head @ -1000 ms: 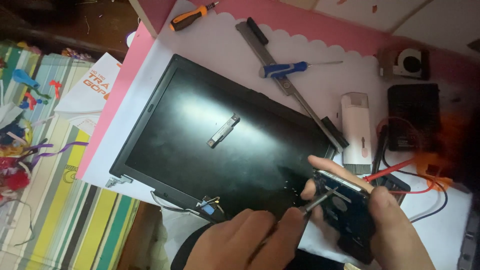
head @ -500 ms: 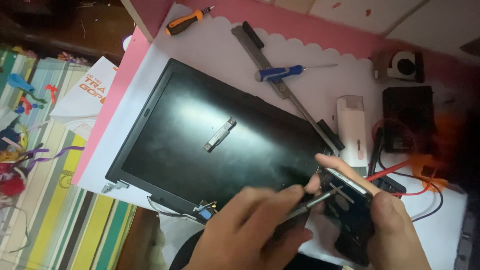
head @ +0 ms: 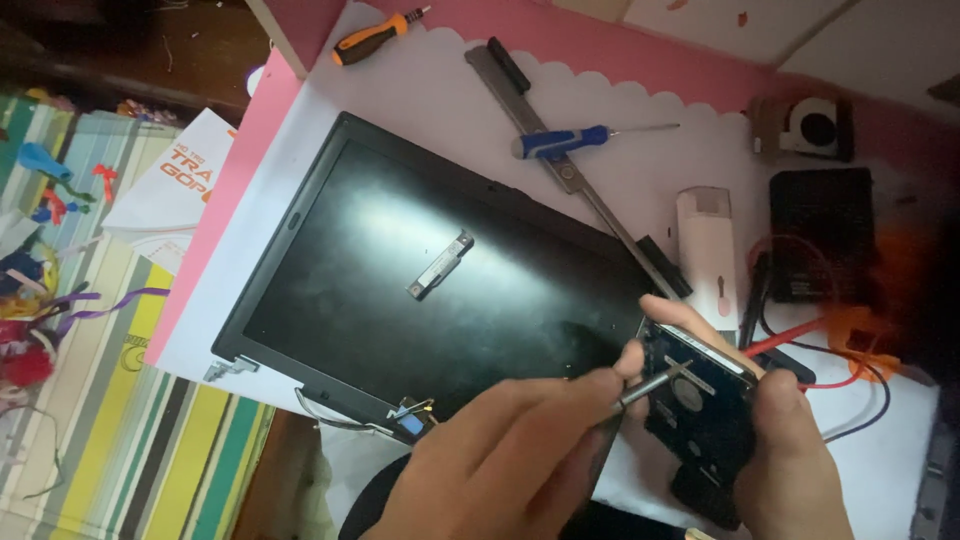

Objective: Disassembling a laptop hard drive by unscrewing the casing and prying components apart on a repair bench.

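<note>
White sheet (head: 640,130): seemingly screwdriver (head: 650,385) on drive (head: 705,410)

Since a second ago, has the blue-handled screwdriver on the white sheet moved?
No. The blue-handled screwdriver lies across the long metal strip as before; its shift in frame matches the strip's, so the camera moved.

Laptop screen panel (head: 400,290), blue screwdriver (head: 560,142), orange screwdriver (head: 372,38) — cooling fan (head: 815,128)

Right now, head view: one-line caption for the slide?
Left hand works a screwdriver on a hard drive held in the right hand, beside a detached laptop screen.
</note>
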